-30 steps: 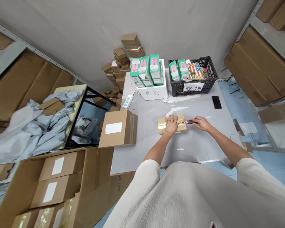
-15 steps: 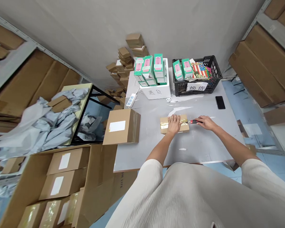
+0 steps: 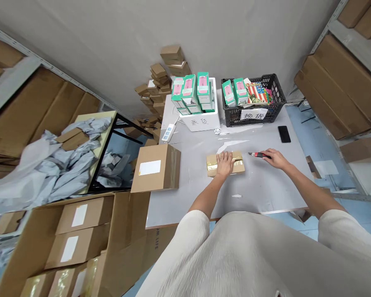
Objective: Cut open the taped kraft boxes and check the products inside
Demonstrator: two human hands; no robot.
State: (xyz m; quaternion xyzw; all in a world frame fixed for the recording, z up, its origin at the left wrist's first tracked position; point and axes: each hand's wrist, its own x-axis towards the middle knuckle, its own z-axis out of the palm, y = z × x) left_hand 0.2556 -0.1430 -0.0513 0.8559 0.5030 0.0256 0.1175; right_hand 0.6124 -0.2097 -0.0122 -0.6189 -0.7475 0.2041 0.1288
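Note:
A small taped cardboard box [image 3: 238,166] lies on the grey table [image 3: 194,198] in front of me. My left hand [image 3: 224,163] rests on top of it with the fingers spread slightly. To the right of the box, my right hand [image 3: 274,158] is closed round a red and black box cutter [image 3: 258,154]. The cutter's blade points left and stands a little apart from the box. The tape on the box's top shows a slit or gap near its right end.
Behind are a white bin [image 3: 200,122] of green and pink boxes and a black crate [image 3: 276,105]. A phone [image 3: 284,134] lies at the right. A larger carton [image 3: 151,169] overhangs the table's left edge, beside an open big carton [image 3: 126,239] holding boxes.
My right hand has drawn the cutter to the right, away from the small box. My left hand has stayed on the box. The whole view has shifted slightly.

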